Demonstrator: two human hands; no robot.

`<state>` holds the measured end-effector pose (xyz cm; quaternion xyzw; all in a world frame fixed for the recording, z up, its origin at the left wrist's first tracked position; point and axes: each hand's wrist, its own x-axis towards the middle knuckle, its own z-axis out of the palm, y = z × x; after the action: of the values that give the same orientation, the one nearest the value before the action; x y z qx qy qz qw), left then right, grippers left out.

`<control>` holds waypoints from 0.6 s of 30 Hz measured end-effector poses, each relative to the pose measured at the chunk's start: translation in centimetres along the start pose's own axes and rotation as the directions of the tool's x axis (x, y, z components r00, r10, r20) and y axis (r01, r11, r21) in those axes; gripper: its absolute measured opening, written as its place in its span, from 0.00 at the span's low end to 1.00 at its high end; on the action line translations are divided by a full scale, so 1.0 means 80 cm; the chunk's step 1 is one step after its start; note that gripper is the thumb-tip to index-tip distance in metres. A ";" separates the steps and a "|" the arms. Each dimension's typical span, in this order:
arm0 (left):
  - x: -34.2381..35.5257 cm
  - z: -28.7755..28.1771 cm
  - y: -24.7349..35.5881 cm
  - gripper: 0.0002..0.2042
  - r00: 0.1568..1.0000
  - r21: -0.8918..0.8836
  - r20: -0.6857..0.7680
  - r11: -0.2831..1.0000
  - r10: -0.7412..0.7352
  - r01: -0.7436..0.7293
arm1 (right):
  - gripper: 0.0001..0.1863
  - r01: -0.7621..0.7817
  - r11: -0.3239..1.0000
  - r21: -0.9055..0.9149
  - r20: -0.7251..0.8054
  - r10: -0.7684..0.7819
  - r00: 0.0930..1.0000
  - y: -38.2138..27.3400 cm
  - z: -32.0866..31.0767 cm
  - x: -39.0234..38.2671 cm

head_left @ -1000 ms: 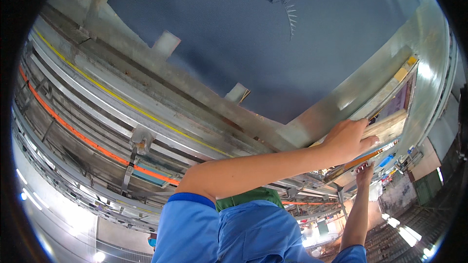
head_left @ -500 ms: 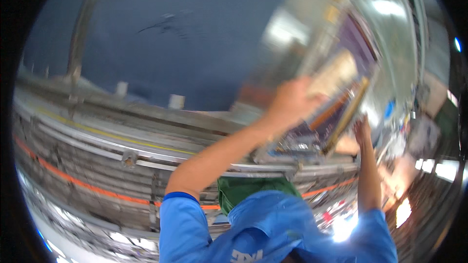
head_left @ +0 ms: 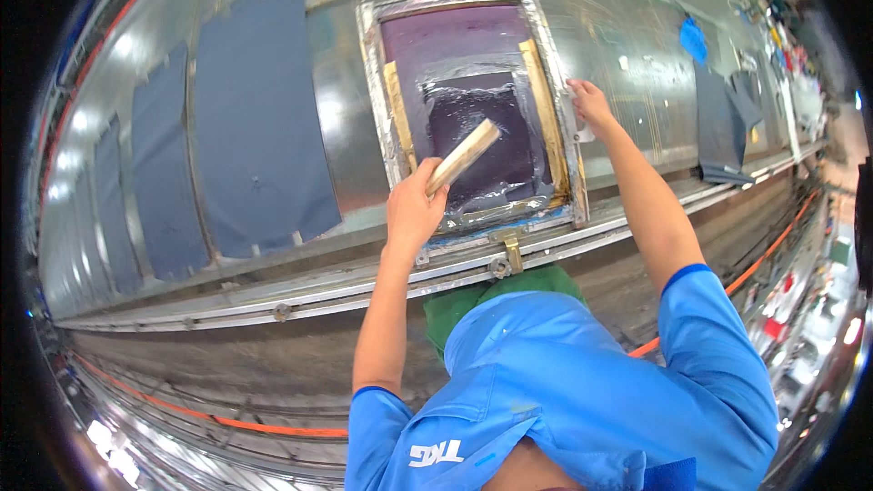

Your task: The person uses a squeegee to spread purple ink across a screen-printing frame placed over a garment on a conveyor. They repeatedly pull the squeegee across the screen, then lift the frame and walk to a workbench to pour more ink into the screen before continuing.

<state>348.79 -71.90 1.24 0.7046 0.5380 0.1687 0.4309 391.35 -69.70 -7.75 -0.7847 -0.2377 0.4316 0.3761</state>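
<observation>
My left hand (head_left: 416, 209) is closed round a squeegee with a pale wooden grip (head_left: 468, 153), held tilted over the lower left of a screen printing frame (head_left: 371, 55). The squeegee's lower end is hidden by my hand. Inside the frame, purple mesh (head_left: 455, 32) surrounds a dark rectangle with wet, glossy ink (head_left: 473, 118). Wooden strips (head_left: 544, 105) run along both inner sides. At the frame's right outer edge, my right hand (head_left: 593, 107) has its fingers curled against the rim.
Dark blue fabric panels (head_left: 259, 118) lie in a row on the long metal table (head_left: 637, 36) to the left. Further right are a blue scrap (head_left: 693, 39) and dark cloth pieces (head_left: 723, 123). A metal rail (head_left: 364, 282) with a brass-coloured clamp (head_left: 514, 253) lines the near edge.
My view has swung to the right and steadied. The frame, tilted and blurred before, now rests on the table to the right of the fabric panels. The squeegee is still in my left hand.
</observation>
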 end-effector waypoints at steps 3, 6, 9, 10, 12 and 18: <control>-0.004 0.035 0.027 0.19 0.993 0.251 -0.010 0.961 0.120 -0.114 | 0.19 0.247 0.943 -0.224 -0.202 -0.292 0.935 0.033 0.007 0.025; -0.001 0.090 0.037 0.27 0.959 0.409 -0.053 0.882 0.278 -0.233 | 0.18 0.252 0.917 -0.310 -0.241 -0.332 0.912 0.018 0.028 0.007; -0.010 0.139 0.038 0.29 0.862 0.548 -0.029 0.729 0.505 -0.409 | 0.17 0.222 0.926 -0.306 -0.275 -0.309 0.910 0.006 0.036 -0.014; -0.020 0.147 0.033 0.28 0.869 0.598 0.033 0.687 0.493 -0.413 | 0.16 0.243 0.936 -0.254 -0.265 -0.309 0.913 0.003 0.038 -0.023; -0.039 0.149 0.036 0.28 0.850 0.628 0.118 0.624 0.513 -0.464 | 0.16 0.292 0.927 -0.236 -0.240 -0.347 0.907 0.010 0.029 -0.014; -0.080 0.114 0.040 0.31 0.952 0.684 0.136 0.669 0.274 -0.290 | 0.13 0.275 0.929 -0.247 -0.240 -0.333 0.912 -0.001 0.030 -0.030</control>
<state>354.82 -81.75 0.02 0.8906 0.4416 0.0105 0.1081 388.06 -70.45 -7.31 -0.8254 -0.3462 0.2260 0.3845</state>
